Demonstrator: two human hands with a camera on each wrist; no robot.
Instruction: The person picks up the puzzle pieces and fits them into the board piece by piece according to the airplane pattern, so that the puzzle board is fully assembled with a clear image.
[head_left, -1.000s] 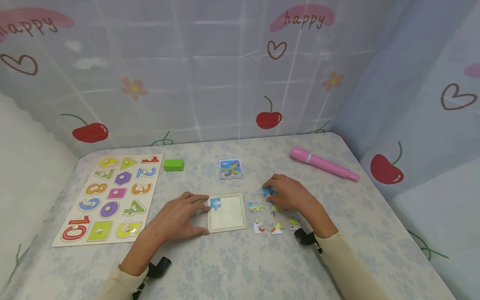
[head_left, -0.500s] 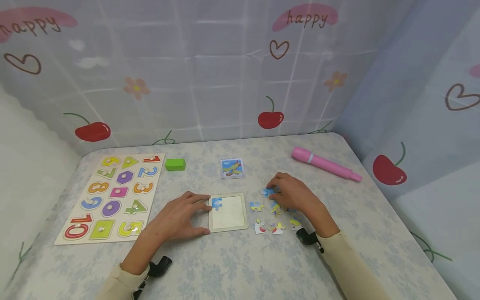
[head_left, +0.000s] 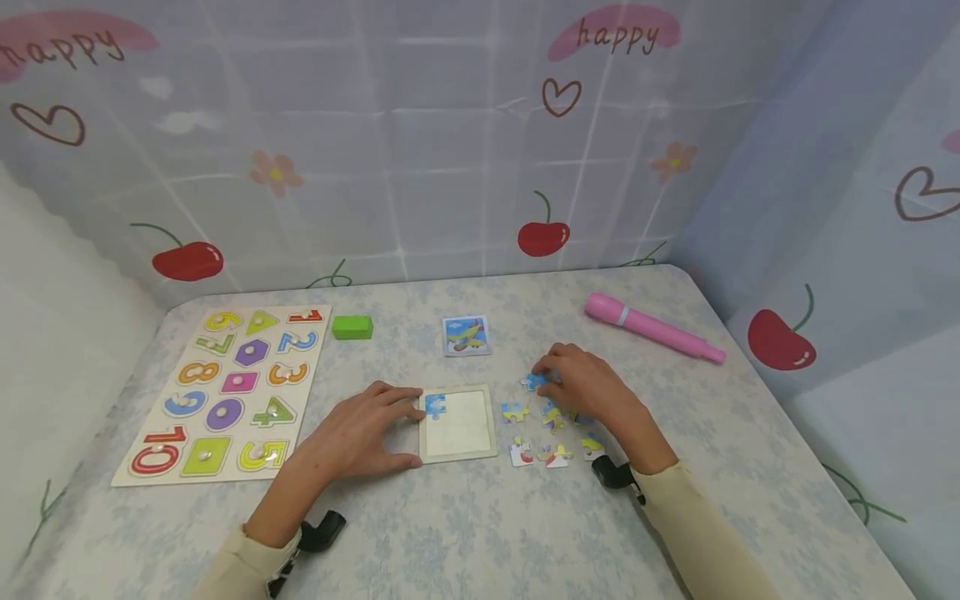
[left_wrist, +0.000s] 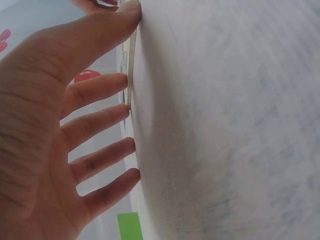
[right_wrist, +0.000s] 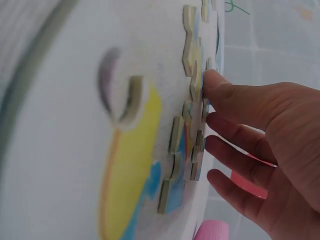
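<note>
In the head view my left hand [head_left: 365, 431] rests at the left edge of a square wooden puzzle tray [head_left: 492, 423], its fingers spread and touching the frame. In the left wrist view the thumb [left_wrist: 112, 25] touches the tray's side. One blue puzzle piece [head_left: 435, 406] sits in the tray's upper left corner. My right hand [head_left: 588, 386] pinches another blue puzzle piece [head_left: 533, 381] on the table, partly covered by the fingers. Several loose yellow, blue and white puzzle pieces [head_left: 514, 412] lie between the tray and that hand; some are partly hidden beneath it.
A picture card with a plane [head_left: 466, 335] lies behind the tray. A green block [head_left: 352, 327] is to its left, beside a number and shape board [head_left: 228, 392]. A pink wand-like tube [head_left: 656, 327] lies at the back right. A printed curtain [head_left: 450, 167] borders the table's back.
The head view has shifted slightly. My right fingers have shifted a little at the blue puzzle piece, and more of it shows. My left hand stays at the tray.
</note>
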